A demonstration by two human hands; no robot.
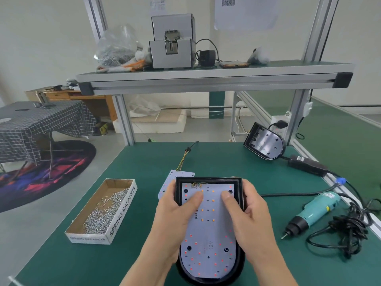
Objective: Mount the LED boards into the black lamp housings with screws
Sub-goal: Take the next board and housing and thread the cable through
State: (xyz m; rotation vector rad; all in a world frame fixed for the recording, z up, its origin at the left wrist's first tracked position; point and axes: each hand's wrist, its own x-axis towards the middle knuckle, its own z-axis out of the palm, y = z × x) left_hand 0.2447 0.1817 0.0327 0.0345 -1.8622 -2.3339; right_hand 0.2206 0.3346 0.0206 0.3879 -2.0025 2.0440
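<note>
A black lamp housing [208,179] lies on the green mat in front of me, with a white LED board [208,242] seated inside it. My left hand [175,215] grips the housing's left wall, its thumb pressing on the board. My right hand [251,215] grips the right wall, thumb also down on the board. A second LED board [168,181] with coloured wires lies flat behind the housing, partly hidden. Another black housing [265,142] leans at the back right. A cardboard box of screws [103,211] stands to the left.
A teal electric screwdriver [311,215] lies at the right with a tangle of black cable [348,230] and a power adapter [307,165]. An aluminium-framed shelf [214,78] overhead carries a screw feeder [172,41] and bags.
</note>
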